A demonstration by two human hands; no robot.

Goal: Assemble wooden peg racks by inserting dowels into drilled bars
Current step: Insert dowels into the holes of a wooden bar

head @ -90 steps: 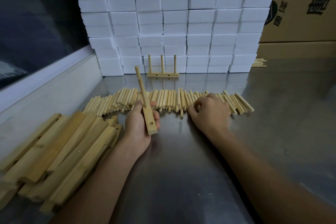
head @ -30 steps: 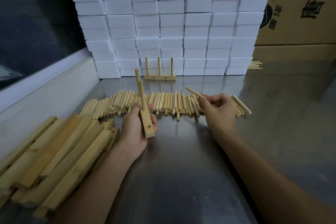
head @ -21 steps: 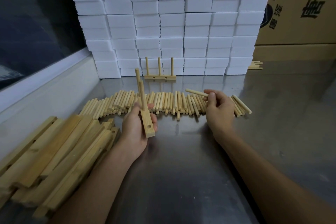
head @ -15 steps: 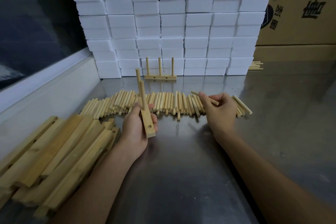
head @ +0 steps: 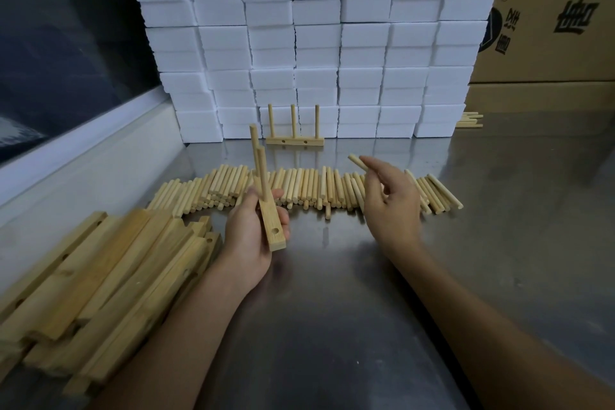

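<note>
My left hand (head: 250, 233) grips a drilled wooden bar (head: 272, 226) above the steel table, its near end showing one open hole. Two dowels (head: 259, 166) stand up from the bar's far part. My right hand (head: 391, 201) pinches a single loose dowel (head: 358, 163) between thumb and fingers, lifted a little above the long row of loose dowels (head: 309, 188). A gap of about a hand's width separates that dowel from the bar. A finished rack with three upright dowels (head: 294, 140) stands at the back.
A heap of drilled bars (head: 100, 283) lies at the left. White foam blocks (head: 316, 40) are stacked behind the rack. Cardboard boxes (head: 552, 17) stand at the back right, with a few dowels (head: 469, 120) at their foot. A raised sill (head: 83, 160) borders the table's left.
My right hand picked one dowel out of the row, turned it in its fingers and lifted it. The left hand kept the bar still.
</note>
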